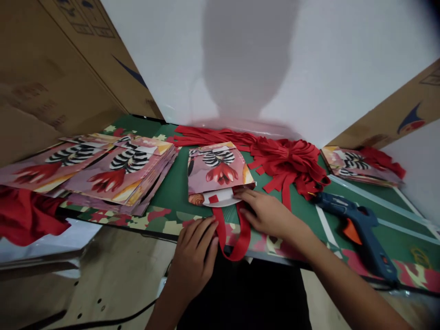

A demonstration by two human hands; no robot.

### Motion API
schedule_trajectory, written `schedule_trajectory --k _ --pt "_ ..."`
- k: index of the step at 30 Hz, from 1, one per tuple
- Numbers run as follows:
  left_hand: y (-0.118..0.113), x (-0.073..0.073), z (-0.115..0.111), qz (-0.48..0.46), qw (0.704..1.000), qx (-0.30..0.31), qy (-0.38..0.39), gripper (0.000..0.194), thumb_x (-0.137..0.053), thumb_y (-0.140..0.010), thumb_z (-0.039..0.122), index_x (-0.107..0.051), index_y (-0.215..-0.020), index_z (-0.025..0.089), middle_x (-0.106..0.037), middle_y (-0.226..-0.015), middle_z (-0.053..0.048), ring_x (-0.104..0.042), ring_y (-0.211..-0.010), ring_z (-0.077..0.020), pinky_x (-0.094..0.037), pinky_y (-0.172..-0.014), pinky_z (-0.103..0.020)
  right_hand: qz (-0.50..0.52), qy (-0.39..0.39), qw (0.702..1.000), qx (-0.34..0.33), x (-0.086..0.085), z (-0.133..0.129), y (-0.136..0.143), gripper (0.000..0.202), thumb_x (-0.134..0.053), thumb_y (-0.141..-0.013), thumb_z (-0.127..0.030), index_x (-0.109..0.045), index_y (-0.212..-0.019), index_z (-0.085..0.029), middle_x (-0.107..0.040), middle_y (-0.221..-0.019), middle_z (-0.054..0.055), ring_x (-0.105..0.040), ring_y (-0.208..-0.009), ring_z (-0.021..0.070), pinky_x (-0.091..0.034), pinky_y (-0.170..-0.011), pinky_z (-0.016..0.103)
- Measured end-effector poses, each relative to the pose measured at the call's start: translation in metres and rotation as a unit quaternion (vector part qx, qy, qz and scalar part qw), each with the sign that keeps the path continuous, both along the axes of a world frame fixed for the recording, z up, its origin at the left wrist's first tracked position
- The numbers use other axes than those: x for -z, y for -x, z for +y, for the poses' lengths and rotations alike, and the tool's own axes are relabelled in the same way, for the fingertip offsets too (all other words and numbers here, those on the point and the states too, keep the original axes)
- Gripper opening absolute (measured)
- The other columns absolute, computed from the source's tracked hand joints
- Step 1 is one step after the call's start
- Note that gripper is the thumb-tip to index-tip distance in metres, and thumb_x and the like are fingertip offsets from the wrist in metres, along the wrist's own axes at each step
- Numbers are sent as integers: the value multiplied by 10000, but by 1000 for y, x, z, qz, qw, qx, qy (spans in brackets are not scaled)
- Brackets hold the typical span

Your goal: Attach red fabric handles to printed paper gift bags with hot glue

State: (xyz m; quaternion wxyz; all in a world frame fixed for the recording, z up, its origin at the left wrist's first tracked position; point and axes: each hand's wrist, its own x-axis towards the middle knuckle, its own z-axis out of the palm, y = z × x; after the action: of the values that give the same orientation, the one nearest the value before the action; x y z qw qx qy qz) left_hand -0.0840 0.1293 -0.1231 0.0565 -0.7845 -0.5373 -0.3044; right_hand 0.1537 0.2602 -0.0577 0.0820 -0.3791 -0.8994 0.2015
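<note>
**Red ribbon [243, 240] looping from paper bag [215, 178]**

The bag is lying centrally. At its seven o'clock, the curled left hand [195, 254] is touching the ribbon; at four, the curled right hand [266, 211] is touching the bag. Whether either is gripping, I cannot tell.

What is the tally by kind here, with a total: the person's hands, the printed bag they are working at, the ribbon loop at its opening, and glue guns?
Left hand and right hand: 2
Printed bag at the hands: 1
Red ribbon loop at its opening: 1
Blue glue gun: 1
Total: 5
</note>
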Motion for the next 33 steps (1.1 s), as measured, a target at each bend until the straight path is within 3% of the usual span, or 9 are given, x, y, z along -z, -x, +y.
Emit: schedule_trajectory --k 8,12,17,21,24,26,30,33 --pt "-2 -4 -3 -18 999 -19 24 376 -467 -1120 146 -580 -1479 134 -689 -1462 -150 -618 -1321 -279 -446 -1147 -441 11 11 1000 -16 -4 3 -1 496 -607 -1022 -120 -641 -1516 -149 -680 -1544 143 -632 -1429 322 -518 -1213 485" --pt "-6 -13 -2 -40 999 -23 -4 409 -502 -1097 109 -572 -1498 149 -637 -1483 -187 -611 -1342 -291 -470 -1140 -443 11 15 1000 -14 -6 2 -1 522 -637 -1005 -105 -639 -1523 -172 -677 -1544 140 -628 -1436 314 -514 -1219 477" --pt "-13 -29 19 43 998 -46 -21 415 -559 -1078 176 -579 -1487 103 -689 -1482 -192 -672 -1163 -339 -508 -1005 -476 12 -7 1000 -23 -3 2 0 577 -649 -986 -80 -600 -1559 -123 -617 -1606 176 -566 -1503 323 -485 -1257 495" --pt "-21 -48 36 93 988 -76 101 309 -546 -1087 270 -634 -1351 135 -773 -1322 -159 -757 -1049 -335 -552 -866 -449 -34 -7 999 -16 -10 0 5 559 -644 -989 -76 -618 -1545 -118 -629 -1604 150 -583 -1474 328 -500 -1237 477" --pt "-30 -67 43 125 954 -107 252 328 -539 -1098 341 -605 -1366 163 -768 -1280 -151 -795 -938 -326 -570 -763 -424 -75 -13 997 -1 -18 -3 10 543 -647 -985 -78 -645 -1522 -154 -644 -1596 114 -612 -1425 331 -534 -1186 457" --pt "-35 -77 46 149 931 -121 312 369 -532 -1105 385 -571 -1404 172 -740 -1334 -163 -804 -940 -339 -571 -725 -417 -98 -22 995 7 -22 -4 13 556 -638 -980 -78 -642 -1528 -174 -646 -1598 103 -625 -1399 335 -556 -1142 449" --pt "-36 -87 54 161 917 -124 344 467 -538 -1103 438 -503 -1485 172 -662 -1494 -182 -802 -1034 -362 -597 -784 -438 -141 -38 989 16 -25 -8 16 564 -590 -1006 -99 -609 -1561 -199 -635 -1613 101 -631 -1380 346 -602 -1012 429" --pt "-31 -88 58 164 916 -118 345 466 -571 -1086 468 -535 -1440 167 -675 -1468 -179 -795 -1056 -383 -605 -831 -460 -148 -43 988 16 -24 -10 17 542 -576 -1029 -129 -593 -1567 -191 -633 -1614 106 -607 -1406 349 -604 -982 413"
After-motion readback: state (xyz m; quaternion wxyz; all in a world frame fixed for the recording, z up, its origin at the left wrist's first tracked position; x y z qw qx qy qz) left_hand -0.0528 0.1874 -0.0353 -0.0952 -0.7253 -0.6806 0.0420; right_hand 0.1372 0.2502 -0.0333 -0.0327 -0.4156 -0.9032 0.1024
